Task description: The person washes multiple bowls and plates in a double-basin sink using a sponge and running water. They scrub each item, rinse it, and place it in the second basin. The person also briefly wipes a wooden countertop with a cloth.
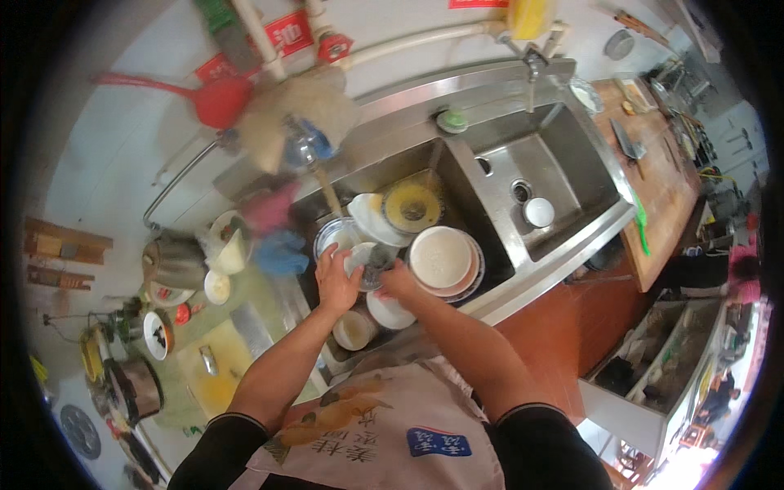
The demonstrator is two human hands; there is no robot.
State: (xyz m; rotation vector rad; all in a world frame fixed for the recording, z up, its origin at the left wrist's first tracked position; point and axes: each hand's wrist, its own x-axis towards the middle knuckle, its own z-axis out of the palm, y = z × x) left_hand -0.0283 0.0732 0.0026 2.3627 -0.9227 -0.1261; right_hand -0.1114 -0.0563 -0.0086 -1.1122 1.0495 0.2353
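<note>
Over the left basin of a steel double sink (501,226), my left hand (338,278) grips the rim of a small bowl (355,260). My right hand (398,280) holds a dark scouring pad (380,258) against that bowl. Just behind them a tap (327,190) reaches over a blue-rimmed bowl (331,233). Stacked white bowls (442,257) stand right of my hands, and a bowl of yellowish liquid (412,207) sits farther back. Nearer my body are a white dish (391,311) and another bowl (353,331).
The right basin holds a small white bowl (539,212). Beyond it, a cleaver (625,139) lies on a wooden board (655,184). A green brush (453,120) rests on the sink's back ledge. At left are blue gloves (282,252), a cutting board (211,373) and a pot (138,389).
</note>
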